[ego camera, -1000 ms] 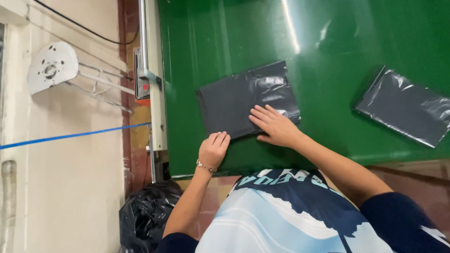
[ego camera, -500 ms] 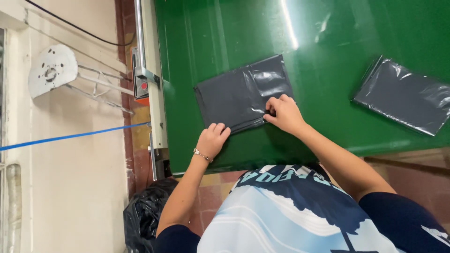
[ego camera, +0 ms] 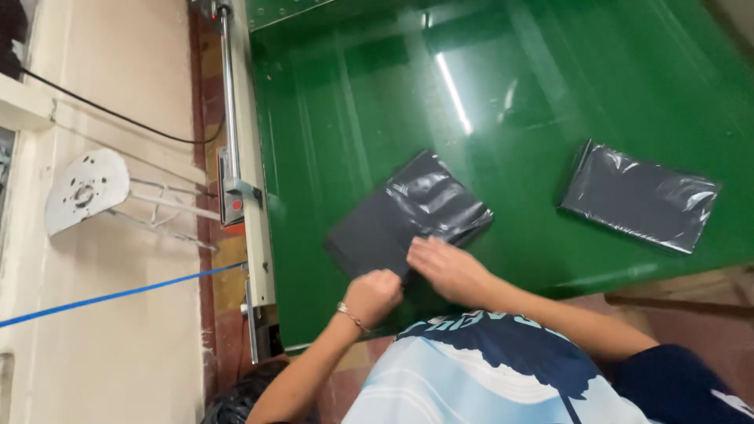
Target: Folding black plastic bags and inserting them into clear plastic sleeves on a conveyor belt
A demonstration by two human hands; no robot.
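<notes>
The flat dark-grey plastic bag [ego camera: 408, 220] near the green table [ego camera: 353, 94]'s near-left edge is pinched at its near edge by the curled left hand [ego camera: 373, 294] and the right hand [ego camera: 444, 267], best kept taut and pulled evenly, clear of the second folded grey bag [ego camera: 640, 196].

your hands [ego camera: 416, 283] blur and cover the near edge of the dark bag [ego camera: 408, 216]; the black sack [ego camera: 236, 400] is cut off below.
</notes>
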